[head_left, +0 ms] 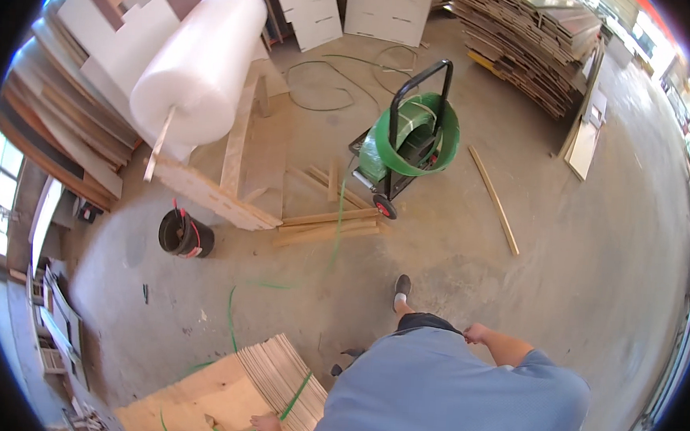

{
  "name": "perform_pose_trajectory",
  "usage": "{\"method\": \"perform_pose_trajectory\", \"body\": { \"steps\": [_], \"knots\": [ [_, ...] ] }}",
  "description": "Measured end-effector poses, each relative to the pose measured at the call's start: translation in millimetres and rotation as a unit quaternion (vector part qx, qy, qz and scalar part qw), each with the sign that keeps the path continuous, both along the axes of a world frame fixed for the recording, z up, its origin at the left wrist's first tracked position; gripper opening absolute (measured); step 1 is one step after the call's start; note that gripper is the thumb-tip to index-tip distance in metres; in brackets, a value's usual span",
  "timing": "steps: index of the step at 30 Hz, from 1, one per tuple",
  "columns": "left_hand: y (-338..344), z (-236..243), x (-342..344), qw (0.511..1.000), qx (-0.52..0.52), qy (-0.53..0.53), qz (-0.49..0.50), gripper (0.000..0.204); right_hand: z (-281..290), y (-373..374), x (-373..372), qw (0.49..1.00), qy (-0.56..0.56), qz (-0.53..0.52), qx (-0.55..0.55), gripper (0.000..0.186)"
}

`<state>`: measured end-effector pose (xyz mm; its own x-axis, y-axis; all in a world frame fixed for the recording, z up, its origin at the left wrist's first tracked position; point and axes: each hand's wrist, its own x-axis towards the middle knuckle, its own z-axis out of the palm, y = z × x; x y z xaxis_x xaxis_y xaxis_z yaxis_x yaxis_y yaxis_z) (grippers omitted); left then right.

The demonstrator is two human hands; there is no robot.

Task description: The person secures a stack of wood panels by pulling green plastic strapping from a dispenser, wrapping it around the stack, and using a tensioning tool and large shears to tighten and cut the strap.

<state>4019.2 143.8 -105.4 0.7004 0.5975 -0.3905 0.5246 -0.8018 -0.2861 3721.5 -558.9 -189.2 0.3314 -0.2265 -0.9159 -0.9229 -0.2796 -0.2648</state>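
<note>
Blue shirt [444, 395] foremost, green strap [298, 393] beside left grip [267, 424] over stacked panels [271, 369]

Short-sleeved blue shirt [444, 395], black shorts [427, 322], dark shoe [403, 283] (plus, apparently, a white sock [400, 297]).

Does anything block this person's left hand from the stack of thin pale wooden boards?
Nothing visible does: the left hand is at the pale wooden boards, with a narrow green strap across them close by.
</note>
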Motion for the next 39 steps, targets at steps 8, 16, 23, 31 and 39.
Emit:
{"method": "perform_pose_trajectory", "body": {
  "steps": [8,16,23,31,39],
  "knots": [
    [-233,-13,148,0.848,-0.421,0.132,-0.294,0.051,-17,-141,155,0.976,-0.123,-0.053,-0.172,0.034],
    [-479,3,354,0.784,-0.447,0.191,-0.387,0.050,171,-291,426,0.855,-0.357,-0.168,-0.336,0.050],
    [-723,-76,575,0.736,-0.473,0.168,-0.454,0.033,283,-416,674,0.741,-0.461,-0.056,-0.485,0.040],
    [-952,-319,761,0.757,-0.396,0.028,-0.518,0.022,229,-481,770,0.787,-0.336,-0.044,-0.515,0.036],
    [-1086,-449,760,0.676,-0.447,0.023,-0.585,0.034,237,-489,779,0.854,-0.141,0.007,-0.501,0.065]
  ]
}}
